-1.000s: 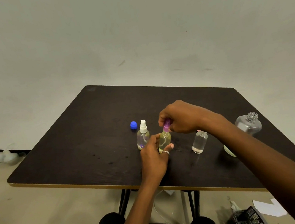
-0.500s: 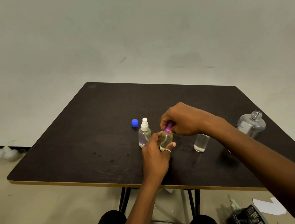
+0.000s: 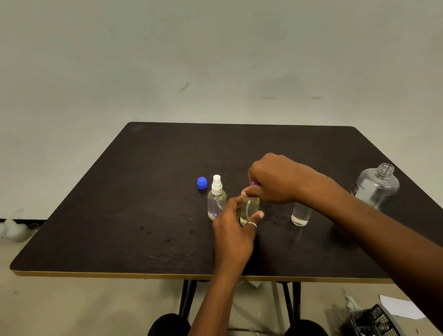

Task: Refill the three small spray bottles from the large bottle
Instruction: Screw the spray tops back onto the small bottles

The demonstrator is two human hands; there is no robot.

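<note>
A small spray bottle point(image 3: 248, 209) of pale yellowish liquid stands upright near the middle of the table point(image 3: 108, 209), a little towards its near edge. The left hand point(image 3: 234, 233) wraps round the bottle's body from the near side, with the thumb on one flank, the fingers on the other and a ring point(image 3: 251, 224) on one finger. From above, the right hand point(image 3: 274, 179) curls its fingers down over the bottle's purple top point(image 3: 254, 183) and pinches it; only a sliver of purple shows past the knuckles.

Just to the left stands a white-topped spray bottle point(image 3: 216, 199), upright and with its spray head on. Whether it touches the left hand's fingertips cannot be told. A blue cap point(image 3: 202, 183) lies on the table just behind and to the left of that bottle.

To the right of the held bottle is a third small bottle point(image 3: 300, 214) of clear liquid. Its upper part is hidden behind the right wrist. Farther right, near the table's right edge and well apart from the others, stands the large bottle point(image 3: 377, 186) — clear, with its threaded neck open.

A few dark spots point(image 3: 150, 232) mark the tabletop left of the bottles. On the floor at the lower right sit a black basket point(image 3: 376, 324) and a sheet of paper point(image 3: 399, 306). A pale wall point(image 3: 199, 45) rises behind the table.
</note>
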